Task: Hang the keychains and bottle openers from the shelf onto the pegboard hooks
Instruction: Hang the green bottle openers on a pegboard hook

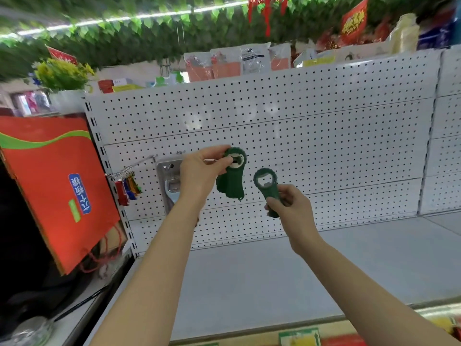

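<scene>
My left hand (199, 174) pinches the round head of a dark green bottle opener (232, 182) at a thin metal hook (212, 160) on the white pegboard (299, 126); the opener's handle hangs down. My right hand (290, 203) grips the handle of a second green bottle opener (265, 182), head up, just right of the first and apart from the board. A bunch of red, blue and yellow keychains (126, 187) hangs on a hook at the board's left edge. A silver bottle opener (172, 183) hangs behind my left wrist, partly hidden.
The grey shelf (311, 265) runs below the pegboard, with yellow and green price labels (299, 337) on its front edge. An orange bag (57, 186) hangs at the left. Packaged goods (239, 62) and green leaf garlands (149, 33) sit above the board.
</scene>
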A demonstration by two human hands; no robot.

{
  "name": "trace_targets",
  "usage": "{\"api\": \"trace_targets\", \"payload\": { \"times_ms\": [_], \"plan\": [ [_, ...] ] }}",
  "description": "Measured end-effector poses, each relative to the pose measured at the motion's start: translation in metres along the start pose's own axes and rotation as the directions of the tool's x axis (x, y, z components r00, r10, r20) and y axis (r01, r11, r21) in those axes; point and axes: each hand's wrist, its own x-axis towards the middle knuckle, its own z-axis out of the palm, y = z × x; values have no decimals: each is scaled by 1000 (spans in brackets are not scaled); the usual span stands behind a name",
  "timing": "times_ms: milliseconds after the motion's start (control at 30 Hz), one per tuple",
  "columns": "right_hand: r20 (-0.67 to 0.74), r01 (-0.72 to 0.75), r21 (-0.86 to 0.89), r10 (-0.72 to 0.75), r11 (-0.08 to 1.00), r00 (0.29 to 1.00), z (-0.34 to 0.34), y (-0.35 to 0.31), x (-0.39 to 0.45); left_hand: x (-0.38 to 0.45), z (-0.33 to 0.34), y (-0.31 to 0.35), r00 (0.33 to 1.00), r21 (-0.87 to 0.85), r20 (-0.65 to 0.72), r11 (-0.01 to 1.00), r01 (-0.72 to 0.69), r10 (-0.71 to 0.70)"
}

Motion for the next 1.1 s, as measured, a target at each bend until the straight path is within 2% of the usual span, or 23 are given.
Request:
{"api": "trace_targets", "payload": {
  "times_ms": [133, 267, 367, 467, 633, 800, 933, 1100],
  "plan": [
    [17, 25, 20, -26, 999, 1000, 3, -11, -3, 15, 3, -13, 999, -16, 10, 999, 50, -50],
    [39, 45, 50, -47, 998, 998, 5, -18, -3, 22, -2, -22, 1000, -29, 24, 999, 19, -18],
    [58, 46, 78, -51, 996, 997, 10, -22, 0, 23, -8, -28, 996, -47, 91, 999, 11, -6],
    [73, 44, 91, -51, 995, 996, 16, -23, 5, 26, -13, -34, 989, 35, 147, 999, 13, -18],
    [94, 29, 120, -41, 992, 995, 32, -20, 11, 34, -6, -36, 998, 187, 62, 982, 1, -13],
    [114, 13, 144, -30, 989, 993, 49, -17, 16, 40, -6, -33, 996, 276, 89, 961, -35, 10],
    [131, 9, 156, -30, 988, 991, 61, -16, 20, 32, -19, -28, 990, 418, 81, 897, -140, 117],
    [113, -17, 165, -2, 986, 994, 71, -12, 29, 13, -24, -19, 950, 399, 167, 863, -311, 265]
  ]
}}
